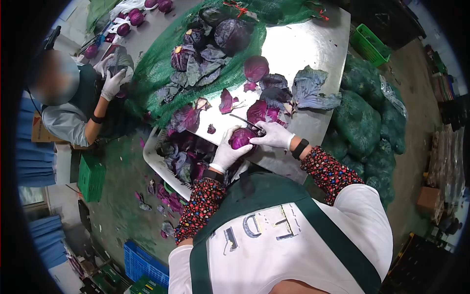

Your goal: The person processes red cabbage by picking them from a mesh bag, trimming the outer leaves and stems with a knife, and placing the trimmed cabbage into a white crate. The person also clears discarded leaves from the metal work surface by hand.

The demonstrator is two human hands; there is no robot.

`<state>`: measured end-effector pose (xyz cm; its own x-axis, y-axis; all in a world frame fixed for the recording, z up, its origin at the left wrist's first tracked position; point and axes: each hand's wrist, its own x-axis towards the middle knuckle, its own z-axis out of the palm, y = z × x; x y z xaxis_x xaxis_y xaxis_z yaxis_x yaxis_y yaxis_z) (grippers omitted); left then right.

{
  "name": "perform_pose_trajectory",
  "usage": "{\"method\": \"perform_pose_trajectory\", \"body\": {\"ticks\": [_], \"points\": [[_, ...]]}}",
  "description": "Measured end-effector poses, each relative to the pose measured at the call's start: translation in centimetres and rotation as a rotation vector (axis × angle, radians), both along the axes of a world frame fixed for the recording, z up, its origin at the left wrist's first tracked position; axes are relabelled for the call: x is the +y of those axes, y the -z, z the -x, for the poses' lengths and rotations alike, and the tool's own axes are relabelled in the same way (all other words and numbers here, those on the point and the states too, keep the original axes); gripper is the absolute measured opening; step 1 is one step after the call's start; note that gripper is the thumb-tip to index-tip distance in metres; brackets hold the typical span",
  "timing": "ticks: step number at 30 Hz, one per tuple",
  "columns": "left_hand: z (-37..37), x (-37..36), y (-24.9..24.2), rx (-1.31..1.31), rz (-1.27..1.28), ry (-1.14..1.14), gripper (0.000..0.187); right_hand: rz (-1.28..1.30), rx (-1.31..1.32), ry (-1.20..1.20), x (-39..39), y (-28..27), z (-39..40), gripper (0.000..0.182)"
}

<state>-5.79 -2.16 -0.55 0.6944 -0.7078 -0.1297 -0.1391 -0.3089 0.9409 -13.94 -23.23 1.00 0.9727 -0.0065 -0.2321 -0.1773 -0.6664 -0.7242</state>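
Note:
At the near edge of the metal table (281, 46), my left hand (227, 151), in a white glove, is closed around the side of a trimmed red cabbage (240, 139). My right hand (274, 135), gloved too, grips a knife (245, 120) whose dark, thin blade points left over the top of the cabbage. The fingers of that hand also touch the cabbage's right side. Loose purple leaves (226, 101) lie just beyond my hands, along with a large grey-green outer leaf (313, 88) and another peeled cabbage (256, 68).
A green mesh bag (147, 68) with untrimmed cabbages (232, 36) spreads across the table's left. Below the edge, a white crate (161, 164) holds leaf scraps. Full mesh sacks (360, 115) are stacked at right. A co-worker (68, 115) handles a cabbage at left.

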Motion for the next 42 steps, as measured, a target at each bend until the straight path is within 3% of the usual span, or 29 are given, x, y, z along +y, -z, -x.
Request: {"method": "perform_pose_trajectory", "body": {"ticks": [2,5,7,8,10,12,15,22,24,25,28,30,33,34,36,38,40,42], "points": [[0.1,-0.3,-0.5,-0.028,0.012,0.007,0.075,0.008,0.072,-0.026,-0.3,0.2,-0.4,0.072],[0.1,-0.6,-0.9,-0.095,-0.053,0.020,0.074,0.038,0.000,-0.079,-0.2,0.1,-0.8,0.060],[0.2,-1.2,-1.0,-0.099,-0.106,-0.006,0.074,0.205,0.084,-0.103,0.8,-1.3,-1.2,0.042],[0.3,-1.3,-1.1,-0.098,-0.108,-0.001,0.074,0.203,0.086,-0.098,0.9,-0.7,-1.3,0.042],[0.2,-1.7,-1.6,-0.155,-0.163,-0.019,0.071,0.333,-0.072,-0.035,0.8,1.3,-1.6,0.025],[0.1,-1.7,-1.1,-0.189,-0.170,-0.023,0.071,0.365,-0.150,0.039,0.6,2.1,-1.6,0.024],[0.1,-1.2,-0.9,-0.155,-0.054,0.035,0.075,0.127,-0.037,0.242,-0.2,1.8,-2.1,0.023],[1.1,-0.5,-0.2,-0.082,-0.012,0.019,0.081,0.188,-0.026,0.347,-1.4,4.1,-2.6,0.031],[1.3,-0.4,-0.3,-0.042,-0.021,-0.017,0.079,-0.012,-0.059,0.474,-1.3,3.1,-2.0,0.037],[1.4,-0.3,0.0,0.009,0.010,-0.047,0.079,-0.238,0.106,0.484,-1.3,1.3,-1.4,0.047],[1.6,-0.1,0.1,0.001,0.027,-0.062,0.077,-0.245,0.200,0.317,-0.2,0.3,0.3,0.051],[1.7,-0.4,0.0,-0.108,-0.029,-0.026,0.072,-0.466,0.369,0.295,0.7,-0.8,1.9,0.046],[2.0,-0.7,-0.2,-0.116,0.011,-0.034,0.068,-0.698,0.365,0.291,1.6,3.2,2.8,0.044],[1.8,-0.6,1.0,-0.193,0.019,-0.022,0.065,-0.725,0.308,0.264,1.3,3.8,2.8,0.043],[2.0,-0.7,1.2,-0.184,-0.009,-0.027,0.065,-0.268,0.021,0.161,1.7,7.9,2.4,0.039],[2.3,-0.8,1.3,-0.143,0.055,-0.030,0.065,-0.253,0.098,0.174,1.8,7.5,2.3,0.038],[1.8,-0.7,2.7,-0.115,0.065,-0.016,0.066,-0.421,0.303,0.259,1.7,3.7,2.6,0.039],[2.0,-1.1,1.4,-0.168,-0.017,0.017,0.068,-0.579,0.343,0.272,1.8,3.3,2.8,0.040]]}}
